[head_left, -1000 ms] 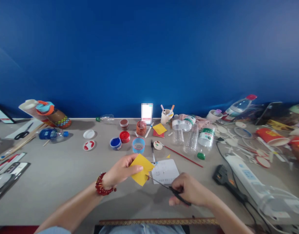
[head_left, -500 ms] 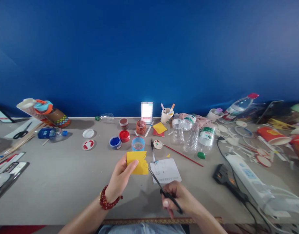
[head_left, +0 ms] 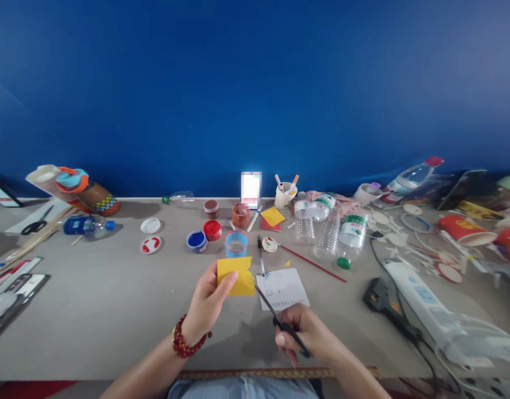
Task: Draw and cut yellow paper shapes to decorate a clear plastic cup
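Observation:
Between thumb and fingers my left hand [head_left: 211,296] pinches a sheet of yellow paper [head_left: 236,280], held above the table. The paper's right edge has a curved, notched cut. Black-handled scissors [head_left: 270,308] are in my right hand [head_left: 299,330], with the fingers through the handles. Their blade tips point up and left and meet the paper's cut right edge. Just behind the right hand lies a white sheet [head_left: 285,289] with faint drawings, and a small yellow scrap [head_left: 287,263] is beyond it.
Open blue paint [head_left: 197,241], red paint [head_left: 212,229] and a blue cup [head_left: 236,245] stand behind the paper. A red-handled brush [head_left: 313,263] lies to the right, near plastic bottles [head_left: 353,233]. Farther right are a glue gun [head_left: 390,313] and a white power strip [head_left: 429,305].
The scissor tips have moved slightly up and left, at the paper's right edge. Both hands keep nearly the same place and hold the same things.

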Tool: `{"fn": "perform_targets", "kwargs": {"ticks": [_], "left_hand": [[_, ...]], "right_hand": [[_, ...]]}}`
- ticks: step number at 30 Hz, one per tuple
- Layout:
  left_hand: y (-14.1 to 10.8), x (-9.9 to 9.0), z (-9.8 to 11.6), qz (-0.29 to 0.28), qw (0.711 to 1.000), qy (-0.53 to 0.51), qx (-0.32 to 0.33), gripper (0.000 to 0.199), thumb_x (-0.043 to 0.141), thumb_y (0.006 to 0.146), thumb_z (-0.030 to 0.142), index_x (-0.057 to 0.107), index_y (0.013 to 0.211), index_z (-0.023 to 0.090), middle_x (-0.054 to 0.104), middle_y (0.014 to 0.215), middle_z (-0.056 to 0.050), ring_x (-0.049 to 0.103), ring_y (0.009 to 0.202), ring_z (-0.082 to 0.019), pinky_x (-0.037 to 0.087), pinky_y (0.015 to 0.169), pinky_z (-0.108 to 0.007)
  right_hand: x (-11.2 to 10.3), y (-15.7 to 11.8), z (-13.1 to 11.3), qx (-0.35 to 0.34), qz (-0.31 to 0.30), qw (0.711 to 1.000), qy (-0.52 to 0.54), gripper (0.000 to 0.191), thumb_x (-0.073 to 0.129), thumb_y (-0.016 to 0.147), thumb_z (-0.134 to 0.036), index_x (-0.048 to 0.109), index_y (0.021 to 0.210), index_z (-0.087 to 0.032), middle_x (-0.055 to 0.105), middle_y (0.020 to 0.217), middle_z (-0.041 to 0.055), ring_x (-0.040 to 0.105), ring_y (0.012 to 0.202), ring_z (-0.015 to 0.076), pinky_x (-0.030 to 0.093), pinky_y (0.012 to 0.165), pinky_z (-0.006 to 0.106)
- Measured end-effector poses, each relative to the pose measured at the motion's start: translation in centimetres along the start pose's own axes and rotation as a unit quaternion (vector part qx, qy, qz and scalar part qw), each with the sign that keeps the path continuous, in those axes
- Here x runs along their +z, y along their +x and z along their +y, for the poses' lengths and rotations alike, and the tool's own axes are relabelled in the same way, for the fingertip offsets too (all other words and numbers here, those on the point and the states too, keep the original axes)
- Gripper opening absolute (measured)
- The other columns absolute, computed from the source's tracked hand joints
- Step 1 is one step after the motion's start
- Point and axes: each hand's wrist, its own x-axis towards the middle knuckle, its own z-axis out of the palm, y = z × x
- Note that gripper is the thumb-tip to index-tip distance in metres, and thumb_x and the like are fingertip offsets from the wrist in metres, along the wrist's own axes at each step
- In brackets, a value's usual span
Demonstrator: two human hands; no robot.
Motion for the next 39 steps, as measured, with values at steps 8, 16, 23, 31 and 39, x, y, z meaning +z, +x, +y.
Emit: {"fn": "perform_targets", "kwargs": {"ticks": [8,16,23,31,39], "left_hand": [[-0.06,0.27,-0.01,0.008,1.0,0.001,0.011,0.025,0.062,0.086,0.038,0.062,0.099,0.016,0.068,0.087,-0.003,0.061,0.072,-0.014,0.05,0.068,-0.023],[-0.27,0.35,-0.09,0.014,1.0,0.02,0.018,0.023,0.06,0.087,0.039,0.06,0.094,0.017,0.066,0.085,-0.002,0.059,0.071,-0.014,0.048,0.066,-0.023],[-0.4,0.51,-0.04,0.016,1.0,0.019,0.019,0.021,0.06,0.087,0.039,0.059,0.091,0.018,0.065,0.083,-0.001,0.058,0.07,-0.014,0.048,0.066,-0.023],[-0.38,0.39,-0.18,0.011,0.999,0.026,0.023,0.019,0.059,0.089,0.037,0.059,0.091,0.018,0.063,0.082,-0.001,0.057,0.07,-0.013,0.047,0.066,-0.022],[-0.32,0.39,-0.15,0.012,1.0,0.02,0.011,0.022,0.061,0.087,0.039,0.059,0.092,0.018,0.066,0.086,-0.003,0.059,0.071,-0.015,0.049,0.067,-0.024]], "right_hand": [[0.13,0.06,-0.6,0.019,0.016,1.0,-0.011,0.065,0.07,0.055,-0.076,0.054,0.052,-0.014,0.05,0.04,-0.0011,0.051,0.036,0.0103,0.027,0.034,0.017],[0.03,0.22,0.0,0.009,0.025,0.999,-0.018,0.062,0.071,0.058,-0.073,0.054,0.051,-0.014,0.051,0.039,-0.0011,0.05,0.035,0.0096,0.027,0.033,0.017],[-0.11,0.18,-0.2,0.006,0.021,0.999,-0.024,0.063,0.07,0.058,-0.075,0.054,0.05,-0.014,0.051,0.039,-0.0015,0.049,0.034,0.009,0.026,0.033,0.017],[-0.15,0.19,-0.1,0.009,0.027,0.999,-0.034,0.066,0.068,0.056,-0.078,0.053,0.05,-0.014,0.051,0.041,0.0003,0.049,0.034,0.01,0.027,0.034,0.018],[-0.21,0.17,0.02,0.015,0.027,0.999,-0.02,0.063,0.071,0.057,-0.074,0.054,0.05,-0.014,0.052,0.042,0.0001,0.049,0.034,0.0096,0.029,0.033,0.017]]}}
